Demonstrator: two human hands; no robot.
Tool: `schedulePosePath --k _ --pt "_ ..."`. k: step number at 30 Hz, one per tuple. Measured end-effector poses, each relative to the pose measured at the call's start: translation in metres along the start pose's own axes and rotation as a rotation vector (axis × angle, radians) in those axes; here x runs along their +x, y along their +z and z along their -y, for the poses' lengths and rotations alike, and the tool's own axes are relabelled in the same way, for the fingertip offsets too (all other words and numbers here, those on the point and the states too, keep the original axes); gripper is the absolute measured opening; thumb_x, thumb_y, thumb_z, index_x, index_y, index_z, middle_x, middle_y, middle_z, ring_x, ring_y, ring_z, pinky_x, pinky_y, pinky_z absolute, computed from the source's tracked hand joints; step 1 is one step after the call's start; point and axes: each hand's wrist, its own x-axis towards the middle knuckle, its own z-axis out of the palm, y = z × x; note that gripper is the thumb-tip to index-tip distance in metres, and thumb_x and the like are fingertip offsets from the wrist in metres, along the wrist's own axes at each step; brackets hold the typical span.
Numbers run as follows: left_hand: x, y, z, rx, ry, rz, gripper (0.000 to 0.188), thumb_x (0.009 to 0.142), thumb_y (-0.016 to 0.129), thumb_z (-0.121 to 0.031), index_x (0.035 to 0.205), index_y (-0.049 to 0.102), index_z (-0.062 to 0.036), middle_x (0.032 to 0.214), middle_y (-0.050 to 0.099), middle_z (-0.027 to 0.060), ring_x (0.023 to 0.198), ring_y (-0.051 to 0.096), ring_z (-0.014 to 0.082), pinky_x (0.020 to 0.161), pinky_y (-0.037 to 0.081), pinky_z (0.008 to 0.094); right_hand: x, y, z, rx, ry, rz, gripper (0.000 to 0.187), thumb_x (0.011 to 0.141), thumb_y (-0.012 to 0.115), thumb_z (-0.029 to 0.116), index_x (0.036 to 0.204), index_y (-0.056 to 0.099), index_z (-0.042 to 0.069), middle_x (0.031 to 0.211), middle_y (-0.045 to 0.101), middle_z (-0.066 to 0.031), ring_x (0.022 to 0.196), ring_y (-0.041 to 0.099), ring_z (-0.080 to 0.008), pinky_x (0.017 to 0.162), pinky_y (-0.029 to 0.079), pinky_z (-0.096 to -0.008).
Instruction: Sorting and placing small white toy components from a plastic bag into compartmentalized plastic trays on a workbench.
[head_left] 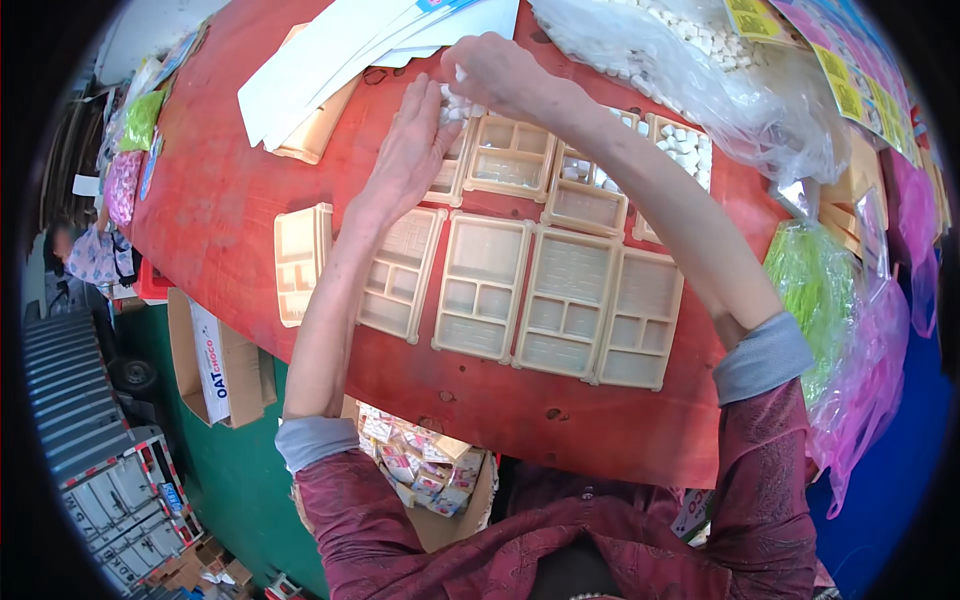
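Note:
My left hand (pixel 415 135) lies with its fingers stretched out and together at the far left tray, beside a small heap of white cubes (pixel 459 107). Just right of it, my right hand (pixel 500 77) is curled closed over the same heap; a bit of white shows at its fingertips. Beige divided plastic trays stand in two rows. In the far row, one tray (pixel 507 160) beneath my right wrist has bare compartments, while a tray (pixel 588 205) under my right forearm has white cubes in its far part. Near-row trays (pixel 568 300) hold no cubes.
A clear plastic bag (pixel 690 65) of white cubes lies at the far right. White sheets (pixel 330 70) lie far left, and stacked trays (pixel 303 265) stand left. Green and pink bags (pixel 815 300) hang at the right edge. Below the table is a carton of small packets (pixel 425 465).

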Motion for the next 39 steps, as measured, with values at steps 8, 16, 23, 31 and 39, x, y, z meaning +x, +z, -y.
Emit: schedulePosePath --k 8,16,23,31,39 --pt "-0.002 0.002 0.006 -0.07 -0.026 -0.028 0.061 0.099 0.041 -0.032 0.145 0.019 0.0008 0.152 0.017 0.022 0.142 0.015 0.034 0.114 0.018 0.0431 0.0 -0.011 0.009 -0.088 -0.041 0.05 0.015 0.081 0.059 0.015 0.089 0.066 0.006 0.089 0.065 -0.0142 0.086 0.063 -0.0331 0.074 0.052 -0.043" --pt "0.004 0.002 0.002 0.274 0.054 0.079 0.061 0.099 0.04 -0.036 0.146 0.021 -0.0023 0.154 0.016 0.0152 0.143 0.011 0.0315 0.115 0.012 0.0475 -0.026 -0.026 0.018 -0.181 -0.075 0.16 0.018 0.076 0.067 0.017 0.086 0.064 0.003 0.084 0.065 -0.0151 0.082 0.064 -0.0316 0.071 0.051 -0.0423" --pt "-0.012 -0.017 0.007 0.001 0.004 -0.024 0.059 0.098 0.042 -0.028 0.145 0.021 0.0015 0.153 0.016 0.0196 0.143 0.014 0.0307 0.115 0.015 0.043 -0.018 -0.03 0.015 -0.132 0.002 0.095 0.018 0.076 0.068 0.017 0.087 0.064 0.003 0.083 0.064 -0.0152 0.085 0.063 -0.0327 0.073 0.051 -0.043" --pt "-0.023 -0.009 -0.009 0.015 -0.118 0.048 0.06 0.098 0.043 -0.027 0.143 0.02 0.0055 0.15 0.018 0.0252 0.141 0.014 0.0367 0.114 0.017 0.0412 -0.008 0.006 0.014 -0.109 -0.048 0.016 0.025 0.08 0.066 0.025 0.093 0.065 0.004 0.092 0.064 -0.015 0.089 0.062 -0.0331 0.077 0.051 -0.044" --pt "-0.009 -0.002 -0.009 0.236 0.015 0.043 0.074 0.096 0.043 -0.045 0.144 0.019 0.0045 0.151 0.017 0.0235 0.142 0.013 0.0372 0.113 0.015 0.0522 -0.012 -0.029 -0.001 0.086 0.079 -0.065 0.018 0.078 0.061 0.015 0.092 0.072 0.009 0.088 0.068 -0.0175 0.084 0.066 -0.0336 0.076 0.052 -0.0438"
